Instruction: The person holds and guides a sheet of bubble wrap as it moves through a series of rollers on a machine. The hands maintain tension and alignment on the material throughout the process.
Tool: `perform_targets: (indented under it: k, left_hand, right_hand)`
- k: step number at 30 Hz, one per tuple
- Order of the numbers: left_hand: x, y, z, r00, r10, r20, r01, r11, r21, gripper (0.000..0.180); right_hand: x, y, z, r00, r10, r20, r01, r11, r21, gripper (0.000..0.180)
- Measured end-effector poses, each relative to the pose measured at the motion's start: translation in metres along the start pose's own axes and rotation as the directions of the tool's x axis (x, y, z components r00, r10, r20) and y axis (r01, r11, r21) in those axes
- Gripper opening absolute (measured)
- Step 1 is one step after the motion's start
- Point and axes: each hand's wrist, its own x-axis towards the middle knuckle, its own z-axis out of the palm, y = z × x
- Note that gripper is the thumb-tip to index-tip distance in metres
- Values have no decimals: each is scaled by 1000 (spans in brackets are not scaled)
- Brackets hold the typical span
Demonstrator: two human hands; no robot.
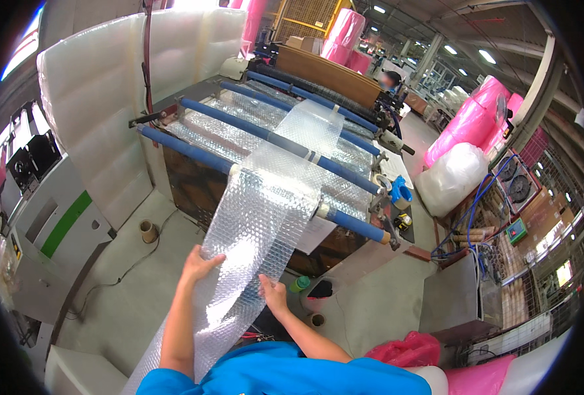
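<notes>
A long strip of clear bubble wrap (259, 214) comes down over the blue rollers of a machine and runs toward me, past my lower left. My left hand (203, 264) has the strip's left edge, thumb lying on top and the fingers partly hidden behind the sheet. On the opposite edge, my right hand (273, 293) is closed with the plastic pinched in it. Between my hands the sheet sags and shines with glare. The front blue roller (354, 224) lies across the machine's near side, and the wrap hangs from it.
A blue tape dispenser (400, 191) sits at the machine's right corner. Cardboard tubes (148, 230) and a green bottle (300, 284) stand on the floor. Pink rolls (473, 125) and a white bag (453, 179) are at right. Another person (390, 80) is far behind the machine.
</notes>
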Motion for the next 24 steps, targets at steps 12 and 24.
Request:
perform_targets:
  k: [12,24]
  left_hand:
    - [8,-32,20,993,54,-101,-44,994,98,49]
    - [15,-46,42,983,122,-140,-134,987,-86,46]
  right_hand:
    - [15,33,-4,990,-143,-13,140,980,-140,46]
    - [26,42,-7,997,-81,-4,80,994,-67,45]
